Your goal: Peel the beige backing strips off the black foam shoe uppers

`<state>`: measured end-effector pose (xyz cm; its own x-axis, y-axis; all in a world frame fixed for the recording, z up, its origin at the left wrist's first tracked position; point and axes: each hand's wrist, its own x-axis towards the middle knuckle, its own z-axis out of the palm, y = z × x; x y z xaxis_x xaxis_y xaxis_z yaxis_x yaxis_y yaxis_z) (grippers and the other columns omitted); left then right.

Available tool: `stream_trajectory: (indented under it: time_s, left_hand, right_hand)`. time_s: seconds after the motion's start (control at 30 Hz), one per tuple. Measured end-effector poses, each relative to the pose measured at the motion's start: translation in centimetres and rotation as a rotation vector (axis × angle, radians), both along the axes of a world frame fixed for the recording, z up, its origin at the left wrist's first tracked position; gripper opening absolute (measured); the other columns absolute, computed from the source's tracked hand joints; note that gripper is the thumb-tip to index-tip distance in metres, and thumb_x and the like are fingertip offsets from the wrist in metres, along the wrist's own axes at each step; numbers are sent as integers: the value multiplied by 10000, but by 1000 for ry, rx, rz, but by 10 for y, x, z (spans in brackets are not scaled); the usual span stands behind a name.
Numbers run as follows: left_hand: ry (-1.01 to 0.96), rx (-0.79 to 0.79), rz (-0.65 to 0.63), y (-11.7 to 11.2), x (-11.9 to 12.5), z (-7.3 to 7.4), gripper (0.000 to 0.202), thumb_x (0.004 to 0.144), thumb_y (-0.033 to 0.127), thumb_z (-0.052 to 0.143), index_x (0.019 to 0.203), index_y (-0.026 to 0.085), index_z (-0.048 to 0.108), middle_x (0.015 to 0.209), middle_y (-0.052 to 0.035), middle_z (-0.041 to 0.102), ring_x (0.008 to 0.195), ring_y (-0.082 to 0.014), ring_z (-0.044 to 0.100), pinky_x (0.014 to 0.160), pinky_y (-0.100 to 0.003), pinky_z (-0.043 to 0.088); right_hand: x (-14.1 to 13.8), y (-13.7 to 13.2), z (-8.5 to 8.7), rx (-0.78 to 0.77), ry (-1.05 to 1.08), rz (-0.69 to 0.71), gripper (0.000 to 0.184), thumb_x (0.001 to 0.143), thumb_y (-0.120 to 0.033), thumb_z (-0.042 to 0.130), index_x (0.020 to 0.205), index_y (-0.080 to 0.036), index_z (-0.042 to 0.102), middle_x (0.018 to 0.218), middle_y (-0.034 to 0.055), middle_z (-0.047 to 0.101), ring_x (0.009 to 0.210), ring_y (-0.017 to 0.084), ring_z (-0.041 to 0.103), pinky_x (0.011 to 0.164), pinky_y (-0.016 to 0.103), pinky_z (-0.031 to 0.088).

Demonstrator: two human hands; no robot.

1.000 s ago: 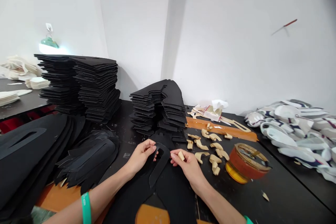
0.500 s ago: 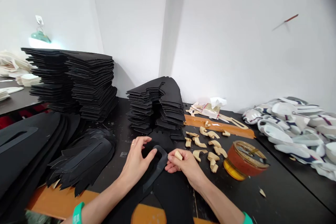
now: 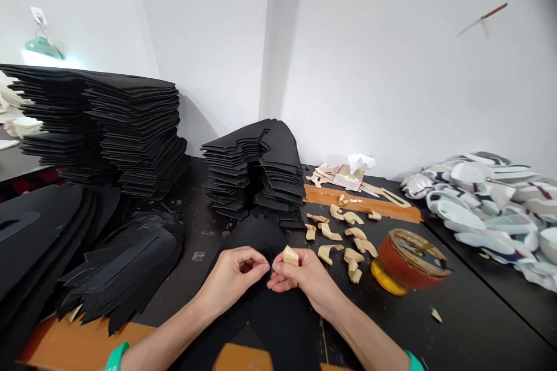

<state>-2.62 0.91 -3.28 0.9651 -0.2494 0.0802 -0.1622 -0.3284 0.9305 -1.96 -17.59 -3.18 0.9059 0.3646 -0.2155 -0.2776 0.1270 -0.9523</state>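
Observation:
A black cut-out piece (image 3: 278, 313) lies flat on the table in front of me, its rounded top pointing away. My left hand (image 3: 235, 275) pinches the piece's top edge with fingers closed. Fingertip to fingertip with it, my right hand (image 3: 300, 275) is closed too, pinching the same edge and holding a small curled tan strip (image 3: 290, 255) between thumb and forefinger. Each wrist wears a green band.
A stack of black pieces (image 3: 256, 171) stands just behind my hands, taller stacks (image 3: 113, 127) at the left, fanned black pieces (image 3: 122, 266) beside them. Several curled tan strips (image 3: 343, 240) and an orange tin (image 3: 407, 261) lie to the right, white pieces (image 3: 487, 203) beyond.
My hands have drawn together at the top of the black piece. The slot that was open between them is now pinched shut. The view has shifted left and down slightly.

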Motion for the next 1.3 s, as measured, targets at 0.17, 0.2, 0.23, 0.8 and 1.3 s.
stream_trajectory:
  time_s: [0.17, 0.2, 0.23, 0.8, 1.3]
  left_hand:
    - [10, -4, 5, -1, -3, 3, 204, 810, 352, 625, 763, 196, 748, 800, -36, 684, 692, -130, 595, 614, -203, 444]
    - [10, -5, 4, -1, -3, 3, 203, 806, 354, 629, 764, 197, 752, 795, -38, 684, 688, -131, 595, 612, -204, 446]
    - [11, -7, 2, -1, -3, 2, 203, 805, 356, 632, 765, 200, 756, 792, -38, 684, 681, -131, 594, 609, -205, 448]
    - [31, -13, 1, 1, 0, -1, 205, 803, 341, 623, 759, 194, 759, 778, -36, 680, 662, -126, 591, 604, -204, 453]
    - [134, -108, -11, -1, -2, 8, 238, 777, 358, 649, 771, 141, 747, 794, -44, 675, 639, -121, 608, 624, -213, 498]
  right_hand:
    - [1, -1, -5, 20, 23, -1, 356, 633, -386, 823, 782, -99, 673, 702, 77, 702, 663, 206, 712, 629, 288, 565]
    - [1, -1, -6, 19, 27, -4, 359, 628, -385, 827, 783, -97, 677, 700, 79, 703, 664, 210, 712, 632, 294, 567]
    - [2, -1, -6, 18, 30, -7, 361, 625, -384, 829, 784, -96, 679, 699, 82, 705, 664, 213, 713, 634, 299, 568]
    - [-1, 2, -5, 9, 3, -16, 345, 666, -391, 807, 800, -106, 664, 706, 67, 702, 664, 185, 708, 645, 270, 566]
    - [0, 3, -3, -2, -42, 4, 349, 696, -420, 777, 798, -113, 645, 694, 60, 694, 630, 160, 693, 606, 240, 556]
